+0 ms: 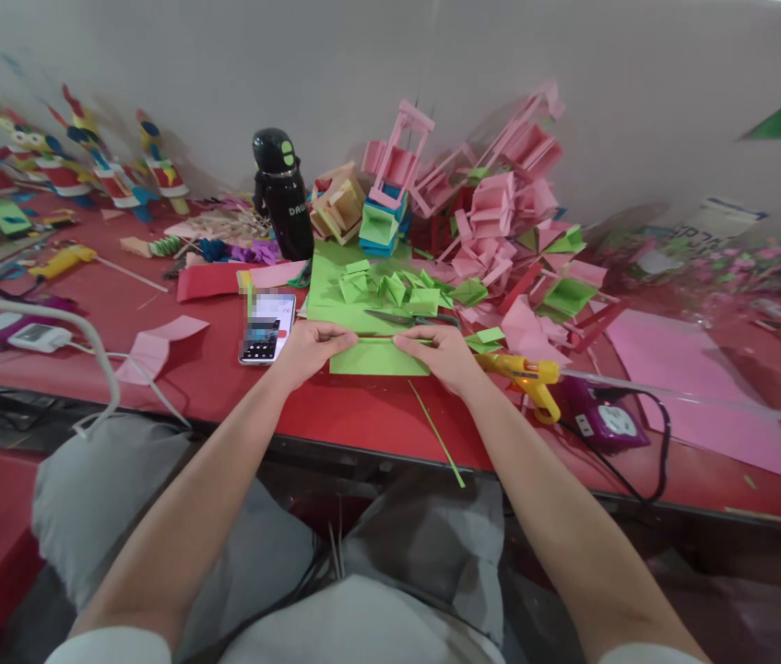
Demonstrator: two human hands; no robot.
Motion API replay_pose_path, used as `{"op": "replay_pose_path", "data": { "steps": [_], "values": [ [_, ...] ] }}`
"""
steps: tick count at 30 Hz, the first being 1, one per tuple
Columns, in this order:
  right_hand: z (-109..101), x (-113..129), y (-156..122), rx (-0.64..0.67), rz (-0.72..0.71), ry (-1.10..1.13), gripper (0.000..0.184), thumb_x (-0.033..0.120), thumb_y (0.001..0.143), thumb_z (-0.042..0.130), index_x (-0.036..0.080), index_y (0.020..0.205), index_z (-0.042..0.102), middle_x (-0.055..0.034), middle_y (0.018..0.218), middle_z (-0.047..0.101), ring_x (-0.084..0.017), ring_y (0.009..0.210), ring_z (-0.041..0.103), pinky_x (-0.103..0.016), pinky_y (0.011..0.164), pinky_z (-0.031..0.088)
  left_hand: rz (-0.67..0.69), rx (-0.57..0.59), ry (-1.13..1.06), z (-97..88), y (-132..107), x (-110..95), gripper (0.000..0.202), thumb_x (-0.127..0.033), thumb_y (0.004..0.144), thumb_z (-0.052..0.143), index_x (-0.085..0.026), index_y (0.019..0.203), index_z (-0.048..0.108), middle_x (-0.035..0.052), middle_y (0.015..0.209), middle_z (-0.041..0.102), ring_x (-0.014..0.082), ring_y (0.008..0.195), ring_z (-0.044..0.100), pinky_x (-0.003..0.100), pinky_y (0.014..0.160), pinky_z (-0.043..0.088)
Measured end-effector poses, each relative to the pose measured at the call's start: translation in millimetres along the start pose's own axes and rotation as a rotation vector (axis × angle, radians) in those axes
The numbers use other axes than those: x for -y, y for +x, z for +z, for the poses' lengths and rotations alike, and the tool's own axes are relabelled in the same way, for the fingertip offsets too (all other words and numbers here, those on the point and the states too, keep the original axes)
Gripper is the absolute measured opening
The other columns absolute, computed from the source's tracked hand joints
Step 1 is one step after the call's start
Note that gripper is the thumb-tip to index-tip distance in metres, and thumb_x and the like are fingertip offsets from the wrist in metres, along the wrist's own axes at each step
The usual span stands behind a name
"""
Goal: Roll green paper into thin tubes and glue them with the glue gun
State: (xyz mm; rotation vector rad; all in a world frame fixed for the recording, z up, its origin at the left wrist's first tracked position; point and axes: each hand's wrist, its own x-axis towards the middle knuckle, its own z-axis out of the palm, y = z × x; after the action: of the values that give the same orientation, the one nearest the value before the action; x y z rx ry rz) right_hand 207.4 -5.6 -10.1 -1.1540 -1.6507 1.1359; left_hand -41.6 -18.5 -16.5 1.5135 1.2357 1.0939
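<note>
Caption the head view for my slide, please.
Left grip and right grip hold a green paper piece at the red table, between a phone and a yellow glue gun.

Sleeves [110, 646]: mine were short and whitish, leaving my forearms [217, 516] uncovered.
Shirt [362, 627]: I wore a pale top.
Trousers [424, 544]: mine were grey, loose, softly creased.
Left hand [317, 350]: mine was bare.
Right hand [442, 353]: also bare.
</note>
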Motion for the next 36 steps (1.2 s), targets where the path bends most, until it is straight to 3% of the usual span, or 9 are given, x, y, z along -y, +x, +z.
{"op": "replay_pose_path", "data": {
  "steps": [11,20,28,36],
  "values": [
    [-0.1,-1.1,0.8,0.004,0.002,0.003,0.036,0.053,0.073,0.078,0.021,0.089,0.081,-0.0048,0.087,0.079,-0.021,0.078,0.071,-0.032,0.07,0.053,-0.002,-0.04,0.03,0.2,0.8,0.0,0.048,-0.062,0.069,0.079,-0.017,0.085,0.08,0.0048,0.081,0.077,0.0195,0.075,0.064,0.028,0.068,0.047],
    [-0.2,-0.9,0.4,0.011,0.024,0.021,0.033,0.052,0.073,0.079,0.023,0.09,0.081,-0.0044,0.088,0.079,-0.022,0.079,0.071,-0.033,0.073,0.054,0.0,-0.065,0.034,0.6,0.9,3.0,0.039,-0.056,0.071,0.079,-0.017,0.078,0.079,0.001,0.071,0.072,0.0156,0.067,0.059,0.027,0.064,0.043],
    [-1.8,1.1,0.7,-0.06,0.019,-0.014,0.033,0.05,0.072,0.08,0.022,0.087,0.081,-0.0037,0.086,0.078,-0.02,0.079,0.069,-0.032,0.075,0.05,-0.037,-0.037,-0.126,-0.9,4.5,10.0,0.044,-0.058,0.068,0.081,-0.017,0.082,0.079,0.0063,0.081,0.075,0.0202,0.077,0.066,0.03,0.069,0.05],
    [-2.0,-0.3,0.7,-0.03,0.022,-0.033,0.036,0.053,0.074,0.077,0.021,0.09,0.082,-0.0037,0.085,0.078,-0.02,0.075,0.067,-0.031,0.07,0.048,-0.043,-0.055,-0.181,0.9,4.5,10.8,0.05,-0.06,0.064,0.084,-0.015,0.084,0.079,0.0068,0.082,0.075,0.0199,0.077,0.065,0.031,0.071,0.05]
  ]
}}
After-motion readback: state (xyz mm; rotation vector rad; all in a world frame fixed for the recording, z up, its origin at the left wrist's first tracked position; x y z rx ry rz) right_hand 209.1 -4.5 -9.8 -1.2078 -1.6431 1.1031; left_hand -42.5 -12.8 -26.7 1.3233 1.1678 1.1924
